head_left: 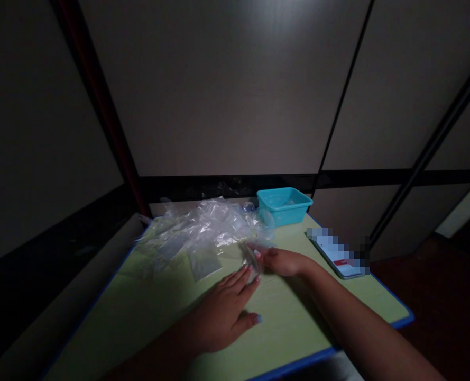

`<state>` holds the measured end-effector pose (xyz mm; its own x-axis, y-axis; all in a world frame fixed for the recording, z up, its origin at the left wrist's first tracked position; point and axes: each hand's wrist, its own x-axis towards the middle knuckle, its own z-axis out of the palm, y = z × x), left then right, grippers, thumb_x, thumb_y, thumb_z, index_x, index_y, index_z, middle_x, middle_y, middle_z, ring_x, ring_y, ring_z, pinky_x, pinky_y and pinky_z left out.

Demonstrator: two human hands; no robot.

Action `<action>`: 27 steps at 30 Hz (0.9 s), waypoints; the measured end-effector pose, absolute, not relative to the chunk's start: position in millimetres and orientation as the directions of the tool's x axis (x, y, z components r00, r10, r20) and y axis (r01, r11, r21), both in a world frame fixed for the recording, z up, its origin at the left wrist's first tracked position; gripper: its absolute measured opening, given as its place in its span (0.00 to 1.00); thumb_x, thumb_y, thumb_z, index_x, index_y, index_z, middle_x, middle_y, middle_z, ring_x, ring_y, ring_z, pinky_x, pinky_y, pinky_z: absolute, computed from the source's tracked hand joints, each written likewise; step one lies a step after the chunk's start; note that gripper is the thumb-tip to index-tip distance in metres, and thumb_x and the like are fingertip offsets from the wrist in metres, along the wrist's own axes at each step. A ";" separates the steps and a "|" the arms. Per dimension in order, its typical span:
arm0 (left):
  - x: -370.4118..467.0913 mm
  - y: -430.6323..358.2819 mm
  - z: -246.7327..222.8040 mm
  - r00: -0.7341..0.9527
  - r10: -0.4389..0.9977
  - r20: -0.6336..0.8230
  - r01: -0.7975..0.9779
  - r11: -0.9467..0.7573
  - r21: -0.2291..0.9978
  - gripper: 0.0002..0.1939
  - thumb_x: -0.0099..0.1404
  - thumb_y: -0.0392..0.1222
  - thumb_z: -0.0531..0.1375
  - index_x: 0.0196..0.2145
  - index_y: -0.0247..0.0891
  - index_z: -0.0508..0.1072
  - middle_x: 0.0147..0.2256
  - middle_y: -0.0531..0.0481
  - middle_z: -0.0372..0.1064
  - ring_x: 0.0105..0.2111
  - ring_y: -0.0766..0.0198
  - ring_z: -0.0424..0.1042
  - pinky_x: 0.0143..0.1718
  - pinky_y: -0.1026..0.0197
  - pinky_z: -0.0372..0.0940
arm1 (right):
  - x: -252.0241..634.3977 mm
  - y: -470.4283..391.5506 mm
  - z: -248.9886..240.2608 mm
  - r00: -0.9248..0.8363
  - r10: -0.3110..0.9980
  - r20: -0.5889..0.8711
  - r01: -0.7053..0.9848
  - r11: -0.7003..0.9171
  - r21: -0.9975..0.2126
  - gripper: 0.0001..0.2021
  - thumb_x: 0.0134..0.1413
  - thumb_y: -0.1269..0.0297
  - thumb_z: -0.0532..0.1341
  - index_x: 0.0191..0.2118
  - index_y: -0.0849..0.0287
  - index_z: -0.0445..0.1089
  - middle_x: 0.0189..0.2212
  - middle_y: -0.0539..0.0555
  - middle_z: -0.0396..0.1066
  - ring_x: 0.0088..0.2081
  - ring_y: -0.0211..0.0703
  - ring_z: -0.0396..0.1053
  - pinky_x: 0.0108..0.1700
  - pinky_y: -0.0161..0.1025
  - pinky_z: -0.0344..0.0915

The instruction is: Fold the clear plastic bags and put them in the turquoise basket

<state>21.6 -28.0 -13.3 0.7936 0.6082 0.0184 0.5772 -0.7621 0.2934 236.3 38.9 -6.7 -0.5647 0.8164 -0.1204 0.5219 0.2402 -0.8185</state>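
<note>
A small clear plastic bag [252,264] lies on the green tabletop between my hands. My left hand [229,309] is stretched out flat, palm down, with its fingertips resting on the bag's near side and its thumb spread apart. At the bag's right side, my right hand [280,262] has its fingers curled in, pinching the plastic edge. Just beyond, a loose heap of clear plastic bags [219,222] covers the far left of the table. One flat bag [203,262] sits at the heap's near edge, left of my hands.
A turquoise plastic basket [286,214] stands at the back right, touching the heap. A phone [335,256] with a lit screen lies near the right edge. The green table [290,333] has a blue rim, and dark cabinet panels [227,106] rise behind it.
</note>
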 end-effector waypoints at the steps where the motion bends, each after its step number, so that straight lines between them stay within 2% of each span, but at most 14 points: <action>1: 21.8 -28.3 -12.9 0.792 0.610 0.023 0.577 -0.760 0.299 0.32 0.66 0.56 0.47 0.62 0.40 0.47 0.64 0.44 0.36 0.63 0.54 0.36 0.61 0.48 0.41 | 235.9 38.0 -6.6 -0.600 0.793 -0.108 0.484 0.252 -0.838 0.31 0.57 0.47 0.49 0.60 0.60 0.54 0.48 0.57 0.68 0.52 0.48 0.62 0.56 0.48 0.53; 4: 22.1 -28.5 -12.9 0.793 0.608 0.041 0.569 -0.763 0.307 0.32 0.66 0.56 0.46 0.62 0.40 0.47 0.64 0.44 0.37 0.63 0.53 0.37 0.61 0.48 0.42 | 233.7 34.5 -5.6 -0.659 0.749 -0.073 0.416 0.282 -0.864 0.34 0.57 0.47 0.49 0.64 0.60 0.43 0.56 0.56 0.60 0.56 0.46 0.57 0.59 0.46 0.49; 9: 22.7 -27.8 -13.9 0.797 0.602 0.047 0.566 -0.772 0.288 0.32 0.66 0.58 0.44 0.62 0.38 0.49 0.63 0.42 0.38 0.62 0.52 0.39 0.60 0.48 0.42 | 229.5 26.9 -0.8 -0.722 0.690 -0.055 0.376 0.325 -0.868 0.36 0.57 0.44 0.47 0.64 0.59 0.40 0.61 0.57 0.49 0.60 0.47 0.49 0.60 0.46 0.46; 12: 22.9 -28.1 -13.7 0.796 0.603 0.041 0.572 -0.773 0.274 0.33 0.66 0.58 0.45 0.62 0.37 0.49 0.63 0.40 0.41 0.62 0.52 0.42 0.60 0.48 0.43 | 226.9 23.6 1.1 -0.753 0.656 -0.054 0.377 0.362 -0.853 0.36 0.57 0.43 0.45 0.64 0.60 0.37 0.64 0.57 0.38 0.63 0.46 0.40 0.62 0.45 0.39; 13: 22.9 -28.2 -13.8 0.797 0.603 0.046 0.570 -0.774 0.274 0.33 0.66 0.58 0.45 0.62 0.38 0.48 0.63 0.40 0.41 0.62 0.52 0.42 0.60 0.49 0.43 | 226.0 22.9 1.1 -0.764 0.642 -0.060 0.369 0.359 -0.858 0.36 0.57 0.43 0.44 0.65 0.60 0.36 0.64 0.57 0.37 0.63 0.45 0.39 0.62 0.44 0.38; 16: 22.6 -27.9 -15.7 0.798 0.600 0.062 0.563 -0.778 0.279 0.33 0.66 0.57 0.46 0.63 0.39 0.46 0.63 0.41 0.41 0.62 0.52 0.42 0.60 0.48 0.42 | 223.2 22.0 -0.9 -0.787 0.613 -0.063 0.319 0.318 -0.893 0.36 0.58 0.43 0.43 0.65 0.58 0.31 0.63 0.58 0.41 0.62 0.44 0.46 0.61 0.45 0.42; 18: 22.1 -27.1 -17.6 0.798 0.599 0.061 0.562 -0.777 0.284 0.33 0.66 0.57 0.46 0.62 0.39 0.47 0.63 0.41 0.41 0.62 0.52 0.41 0.60 0.48 0.42 | 222.0 22.4 -3.4 -0.769 0.638 -0.038 0.299 0.307 -0.903 0.36 0.58 0.44 0.43 0.65 0.57 0.31 0.62 0.58 0.46 0.60 0.44 0.50 0.60 0.45 0.46; 21: 21.6 -26.0 -19.2 0.801 0.595 0.068 0.552 -0.776 0.304 0.33 0.65 0.58 0.46 0.62 0.38 0.48 0.63 0.41 0.40 0.62 0.52 0.41 0.60 0.48 0.42 | 221.4 23.7 -6.2 -0.726 0.688 -0.007 0.306 0.314 -0.899 0.34 0.58 0.43 0.43 0.65 0.57 0.39 0.59 0.58 0.55 0.56 0.44 0.56 0.57 0.44 0.52; 23: 21.6 -25.8 -18.3 0.802 0.594 0.070 0.546 -0.775 0.317 0.32 0.65 0.57 0.47 0.62 0.39 0.49 0.63 0.42 0.39 0.62 0.52 0.40 0.60 0.48 0.42 | 221.6 24.3 -6.1 -0.707 0.707 -0.001 0.330 0.329 -0.885 0.34 0.57 0.42 0.44 0.62 0.58 0.49 0.55 0.57 0.61 0.54 0.45 0.59 0.55 0.43 0.55; 25: 21.6 -25.9 -15.7 0.796 0.601 0.073 0.550 -0.769 0.326 0.31 0.65 0.56 0.47 0.61 0.39 0.51 0.63 0.42 0.40 0.62 0.52 0.40 0.60 0.48 0.41 | 221.9 24.3 -4.3 -0.687 0.726 0.006 0.364 0.351 -0.863 0.33 0.55 0.41 0.45 0.58 0.59 0.57 0.52 0.56 0.63 0.53 0.46 0.59 0.55 0.43 0.55; 27: 21.2 -25.9 -11.8 0.788 0.608 0.094 0.547 -0.763 0.345 0.30 0.65 0.55 0.48 0.60 0.38 0.53 0.63 0.42 0.42 0.62 0.51 0.41 0.60 0.47 0.41 | 222.2 24.0 -2.1 -0.680 0.733 -0.002 0.385 0.355 -0.852 0.32 0.55 0.40 0.46 0.56 0.59 0.60 0.51 0.56 0.64 0.53 0.46 0.59 0.56 0.43 0.53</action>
